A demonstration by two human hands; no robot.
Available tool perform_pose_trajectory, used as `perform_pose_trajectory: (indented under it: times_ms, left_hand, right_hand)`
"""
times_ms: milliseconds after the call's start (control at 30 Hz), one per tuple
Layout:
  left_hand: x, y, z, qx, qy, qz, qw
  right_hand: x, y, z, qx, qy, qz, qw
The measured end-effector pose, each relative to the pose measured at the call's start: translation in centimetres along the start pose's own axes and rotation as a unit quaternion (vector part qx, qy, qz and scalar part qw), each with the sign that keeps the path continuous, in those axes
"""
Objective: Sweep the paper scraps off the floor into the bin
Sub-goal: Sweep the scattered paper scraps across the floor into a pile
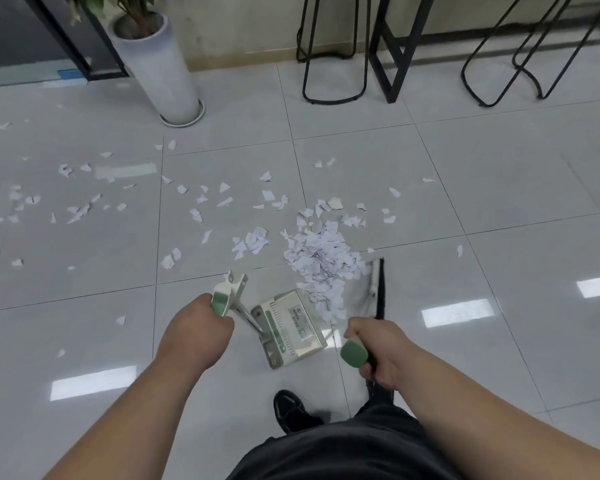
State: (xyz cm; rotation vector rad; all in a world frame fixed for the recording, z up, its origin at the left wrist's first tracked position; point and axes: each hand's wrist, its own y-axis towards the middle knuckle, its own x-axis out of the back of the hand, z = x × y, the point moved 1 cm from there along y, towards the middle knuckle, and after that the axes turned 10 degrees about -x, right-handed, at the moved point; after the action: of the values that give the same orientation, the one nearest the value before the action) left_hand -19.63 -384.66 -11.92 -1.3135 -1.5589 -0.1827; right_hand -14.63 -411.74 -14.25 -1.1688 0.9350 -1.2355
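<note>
The dustpan handle (226, 296) is gripped by the left hand (194, 334), fingers curled round it; the green broom grip (354, 353) is held likewise by the right hand (378, 348). The dustpan (291, 325) is set between them, its mouth touched by the near edge of the scrap pile (321, 258) just ahead. The broom head (376, 289) is stood along the pile's right flank, so a leftward stroke is judged needed. Loose scraps (80, 209) are strewn far left; no bin is seen.

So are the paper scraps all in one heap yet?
Only partly: a dense heap lies beside the dustpan, but many loose scraps are spread over the floor to its left.
</note>
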Motion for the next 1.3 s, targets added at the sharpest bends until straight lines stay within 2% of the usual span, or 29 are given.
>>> perform_pose_trajectory:
  times_ms: [333, 533, 667, 900, 1067, 1200, 1300]
  left_hand:
    - [2.4, -1.9, 7.1, 0.044, 0.007, -0.02, 0.999]
    - [3.1, -2.7, 9.2, 0.055, 0.003, -0.036, 0.998]
    - [3.2, -3.0, 9.6, 0.049, -0.005, -0.046, 0.998]
    - [2.8, -3.5, 9.2, 0.043, -0.017, -0.042, 0.998]
    - [3.0, -4.0, 10.3, 0.06, -0.029, -0.036, 0.997]
    - [3.4, -4.6, 11.6, 0.089, -0.054, -0.037, 0.994]
    - [3.0, -5.5, 12.1, 0.094, -0.074, -0.034, 0.992]
  right_hand:
    - [-11.4, 0.0, 3.7, 0.0, 0.065, 0.101, 0.993]
    - [-11.3, 0.3, 6.2, 0.015, 0.12, 0.132, 0.984]
    - [-8.6, -1.1, 6.3, 0.029, 0.125, 0.105, 0.986]
    - [-7.6, -4.1, 2.9, 0.061, -0.003, -0.007, 0.998]
    - [-8.6, -3.7, -0.3, 0.028, -0.026, -0.052, 0.998]
    - [-10.7, -4.3, -2.4, -0.022, -0.031, -0.039, 0.999]
    - [-12.8, -5.5, -4.2, -0.054, -0.025, 0.006, 0.998]
